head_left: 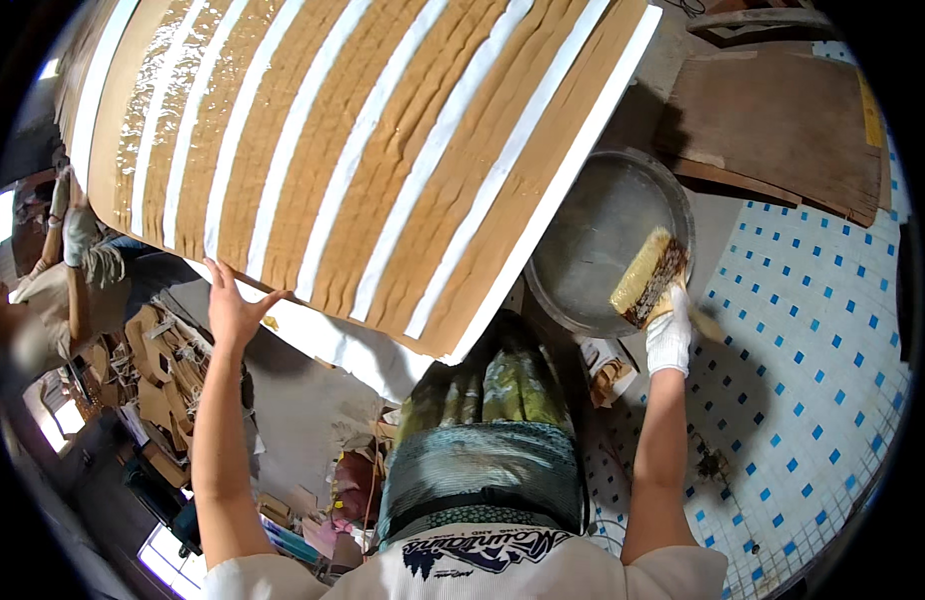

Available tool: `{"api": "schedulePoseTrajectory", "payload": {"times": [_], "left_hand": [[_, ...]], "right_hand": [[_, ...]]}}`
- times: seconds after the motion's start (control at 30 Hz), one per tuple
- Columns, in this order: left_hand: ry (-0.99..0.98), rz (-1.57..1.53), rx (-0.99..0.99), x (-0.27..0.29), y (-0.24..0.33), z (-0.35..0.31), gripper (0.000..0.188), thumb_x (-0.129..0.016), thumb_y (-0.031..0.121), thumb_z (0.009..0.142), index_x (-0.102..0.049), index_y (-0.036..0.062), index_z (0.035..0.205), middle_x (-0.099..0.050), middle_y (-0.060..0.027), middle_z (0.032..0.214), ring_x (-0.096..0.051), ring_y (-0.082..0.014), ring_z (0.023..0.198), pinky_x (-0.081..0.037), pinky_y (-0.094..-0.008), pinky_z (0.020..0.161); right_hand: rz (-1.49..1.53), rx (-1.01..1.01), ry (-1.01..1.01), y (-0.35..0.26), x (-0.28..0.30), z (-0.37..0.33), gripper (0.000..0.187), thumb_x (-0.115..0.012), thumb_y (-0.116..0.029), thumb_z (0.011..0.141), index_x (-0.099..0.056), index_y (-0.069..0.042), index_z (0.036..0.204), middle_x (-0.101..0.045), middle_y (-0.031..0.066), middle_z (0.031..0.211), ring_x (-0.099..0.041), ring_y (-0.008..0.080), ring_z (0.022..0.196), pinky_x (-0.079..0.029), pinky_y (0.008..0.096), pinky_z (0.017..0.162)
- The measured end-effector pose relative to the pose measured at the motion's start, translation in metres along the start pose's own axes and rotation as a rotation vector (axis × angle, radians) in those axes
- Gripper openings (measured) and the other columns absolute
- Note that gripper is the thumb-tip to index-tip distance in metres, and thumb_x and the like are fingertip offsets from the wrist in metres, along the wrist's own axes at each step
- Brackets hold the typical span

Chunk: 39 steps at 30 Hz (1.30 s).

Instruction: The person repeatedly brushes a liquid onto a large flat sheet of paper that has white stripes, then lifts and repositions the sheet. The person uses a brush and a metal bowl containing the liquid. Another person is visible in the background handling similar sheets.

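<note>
A wide brush point(642, 274) with pale wet bristles and a dark band is held in my right hand point(669, 335), which wears a white glove. The brush is over a round grey basin point(583, 170) containing cloudy liquid. My bare left hand point(239, 306) has its fingers spread against the near edge of a large brown paper sheet point(373, 150) with long white stripes. Towards the far left the sheet's surface shines wet, while its right part looks duller and wrinkled. White material point(358, 350) hangs out below the near edge.
At the left another person point(58, 290), one hand gloved, stands beside the sheet's far-left corner. A brown wooden board point(773, 130) lies beyond the basin, above a floor of white and blue tiles point(803, 330). Cardboard scraps point(158, 370) are heaped at the left.
</note>
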<state>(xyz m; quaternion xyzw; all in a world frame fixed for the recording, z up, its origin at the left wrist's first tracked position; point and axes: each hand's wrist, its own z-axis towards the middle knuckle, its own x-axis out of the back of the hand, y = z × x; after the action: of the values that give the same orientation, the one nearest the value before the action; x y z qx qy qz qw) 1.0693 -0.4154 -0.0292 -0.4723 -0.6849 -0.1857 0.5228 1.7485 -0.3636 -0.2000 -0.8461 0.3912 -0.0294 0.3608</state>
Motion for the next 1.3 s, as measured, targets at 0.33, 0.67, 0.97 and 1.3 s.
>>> {"api": "schedulePoseTrajectory", "payload": {"times": [0.33,0.67,0.97,1.3], "left_hand": [[0.087,0.035,0.046,-0.006,0.013,-0.001,0.131,-0.086,0.064,0.065,-0.025,-0.0133,0.151,-0.018,-0.0322,0.161,-0.046,-0.0432,0.137,-0.052,-0.0400,0.102],[0.145,-0.006,0.041,-0.010,0.019,-0.002,0.131,-0.093,0.049,0.059,-0.023,-0.0125,0.151,-0.020,-0.0318,0.160,-0.051,-0.0420,0.132,-0.052,-0.0385,0.100],[0.041,-0.086,0.122,0.006,0.023,-0.006,0.130,-0.095,0.043,0.058,-0.024,-0.0139,0.151,-0.018,-0.0310,0.162,-0.047,-0.0439,0.136,-0.047,-0.0405,0.105],[0.042,-0.048,0.127,-0.001,0.025,0.003,0.131,-0.095,0.038,0.057,-0.021,-0.0101,0.153,-0.016,-0.0272,0.163,-0.049,-0.0446,0.132,-0.049,-0.0422,0.100]], "right_hand": [[-1.048,0.966,-0.792,0.064,-0.314,-0.123,0.050,-0.073,-0.028,0.091,-0.059,-0.006,0.134,-0.066,0.0113,0.115,-0.066,0.0216,0.100,-0.055,0.0337,0.084],[-1.792,1.285,-0.434,0.011,-0.399,0.049,0.041,-0.060,-0.036,0.097,-0.063,-0.014,0.132,-0.069,0.0080,0.106,-0.067,0.0215,0.085,-0.057,0.0369,0.076],[-1.375,1.383,-1.150,0.071,-0.370,-0.066,0.038,-0.042,-0.033,0.105,-0.058,-0.025,0.138,-0.066,0.0063,0.098,-0.066,0.0208,0.077,-0.054,0.0335,0.058],[-2.029,1.378,-0.337,-0.100,-0.483,0.158,0.053,-0.041,-0.007,0.102,-0.043,-0.027,0.151,-0.064,0.0179,0.114,-0.067,0.0232,0.098,-0.057,0.0361,0.083]]}}
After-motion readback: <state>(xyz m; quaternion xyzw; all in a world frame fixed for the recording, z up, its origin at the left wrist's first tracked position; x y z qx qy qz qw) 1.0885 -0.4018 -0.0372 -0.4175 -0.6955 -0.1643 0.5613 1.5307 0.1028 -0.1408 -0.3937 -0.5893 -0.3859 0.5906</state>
